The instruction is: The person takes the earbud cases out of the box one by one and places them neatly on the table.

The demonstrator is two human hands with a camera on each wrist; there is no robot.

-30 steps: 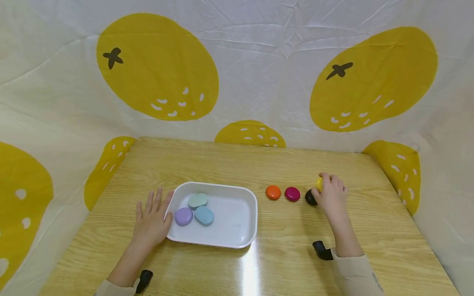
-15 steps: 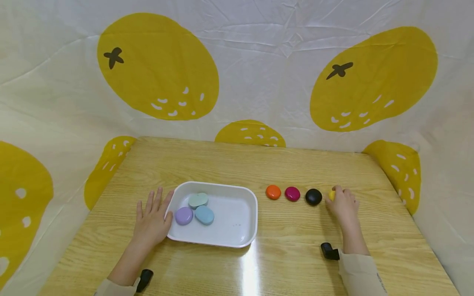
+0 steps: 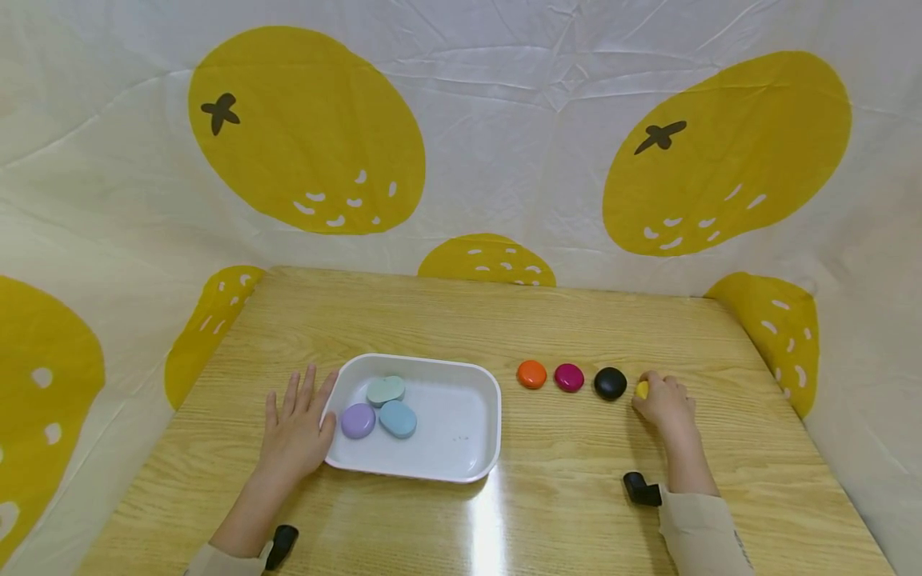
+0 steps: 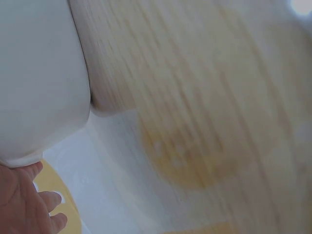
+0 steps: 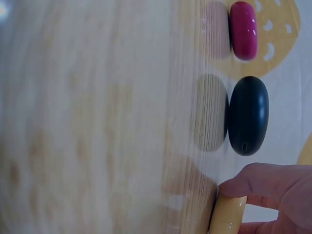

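My right hand [image 3: 670, 408] pinches a smooth yellow pebble-shaped piece [image 5: 228, 215] between thumb and fingers, low at the wooden tabletop. From above, most of that piece is hidden by the hand. Just left of it lies a glossy black rounded piece [image 3: 610, 384], followed by a magenta one [image 3: 569, 378] and an orange one [image 3: 531, 374], all in a row. My left hand [image 3: 294, 436] rests with spread fingers against the left side of a white tray [image 3: 491, 416]. Inside the tray are a pale green piece [image 3: 385, 390], a purple piece [image 3: 358, 421] and a light blue piece [image 3: 398, 419].
The wooden table [image 3: 562, 496] reaches back to a white curtain [image 3: 504, 144] printed with yellow fruit, which also hangs at both sides. A black wrist fitting [image 3: 641, 490] sticks out beside the right sleeve, and another [image 3: 282, 546] beside the left.
The right hand has carried the yellow piece from behind the black piece to its right side, then slightly nearer the front. The left hand and tray have stayed put.
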